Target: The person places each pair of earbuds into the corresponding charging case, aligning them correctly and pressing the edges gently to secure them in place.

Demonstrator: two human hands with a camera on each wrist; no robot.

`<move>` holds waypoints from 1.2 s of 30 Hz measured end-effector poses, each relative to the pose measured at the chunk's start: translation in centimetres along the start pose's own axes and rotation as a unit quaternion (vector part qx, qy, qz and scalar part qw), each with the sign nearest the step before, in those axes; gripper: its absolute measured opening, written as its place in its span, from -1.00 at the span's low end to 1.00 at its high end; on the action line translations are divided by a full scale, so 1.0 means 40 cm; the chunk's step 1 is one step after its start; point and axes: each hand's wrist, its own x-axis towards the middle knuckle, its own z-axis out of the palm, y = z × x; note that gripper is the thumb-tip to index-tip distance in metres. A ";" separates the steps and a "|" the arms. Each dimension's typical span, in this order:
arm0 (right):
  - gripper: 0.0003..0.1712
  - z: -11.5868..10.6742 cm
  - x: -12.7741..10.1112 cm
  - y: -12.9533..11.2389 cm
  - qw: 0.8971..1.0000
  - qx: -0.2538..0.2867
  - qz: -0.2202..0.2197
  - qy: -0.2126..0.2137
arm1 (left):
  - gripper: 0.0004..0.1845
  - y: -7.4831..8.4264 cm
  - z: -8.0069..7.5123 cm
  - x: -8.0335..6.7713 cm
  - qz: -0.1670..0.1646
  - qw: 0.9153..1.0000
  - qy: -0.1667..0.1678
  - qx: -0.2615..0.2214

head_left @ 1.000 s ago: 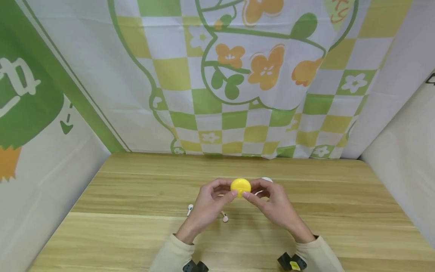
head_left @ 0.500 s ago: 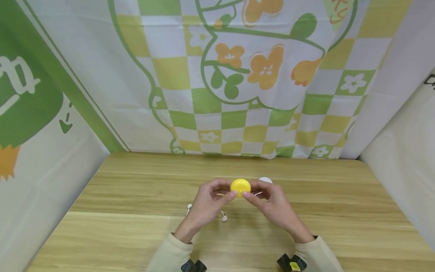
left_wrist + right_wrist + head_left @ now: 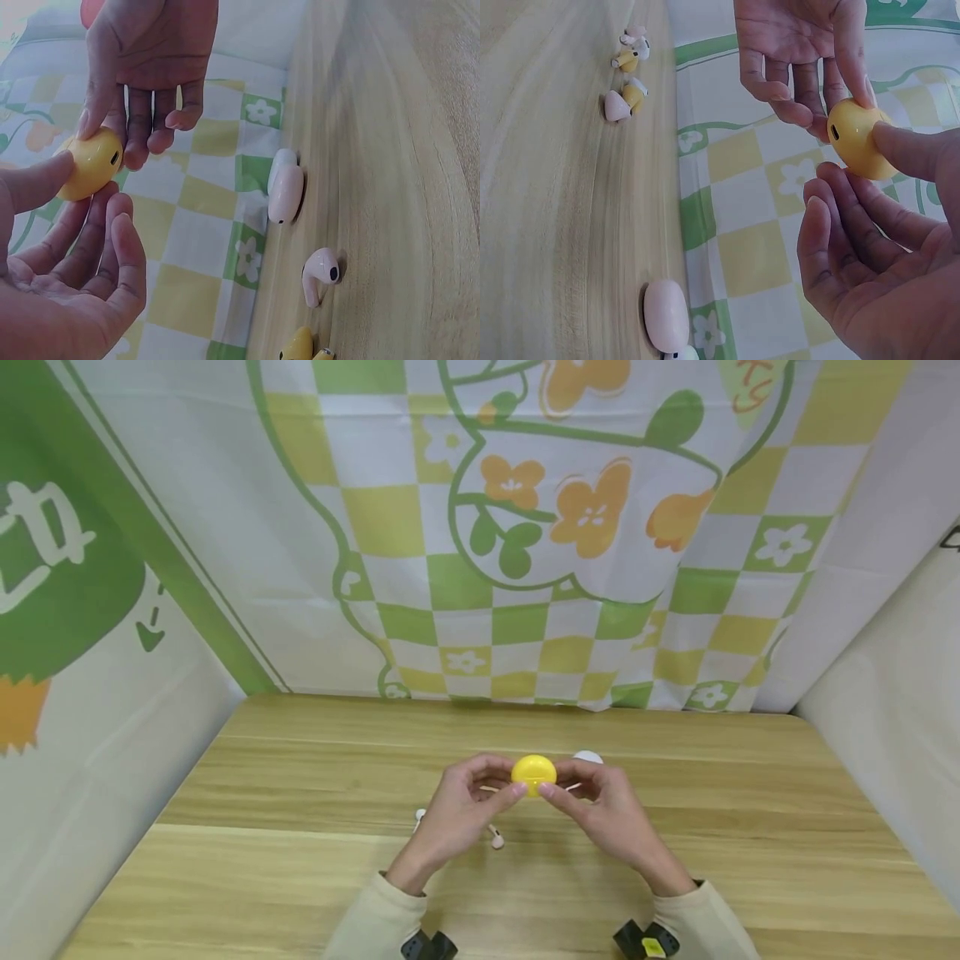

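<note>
Holding a small round yellow plastic case [image 3: 533, 773] above the wooden table [image 3: 300, 777], left hand [image 3: 457, 810] and right hand [image 3: 607, 814] both pinch it between thumb and fingertips. Grip looks light and the shell smooth: risk of it squirting out and dropping onto the white earbuds [image 3: 495, 838] lying below. White oval case [image 3: 587, 757] sits just behind; a fall could knock it.

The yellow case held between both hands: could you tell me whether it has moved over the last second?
No. The yellow case stays just left of the white case on the table, as before.
</note>
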 end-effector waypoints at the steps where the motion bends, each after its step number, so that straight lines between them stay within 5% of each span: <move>1: -0.72 0.000 0.000 0.001 1.000 0.000 0.000 -0.001 | -0.70 -0.001 0.000 0.000 0.000 1.000 0.000 -0.001; 36: -0.81 0.011 -0.001 0.012 0.999 0.012 -0.052 -0.003 | -0.73 0.021 0.000 -0.007 0.057 0.994 0.019 0.088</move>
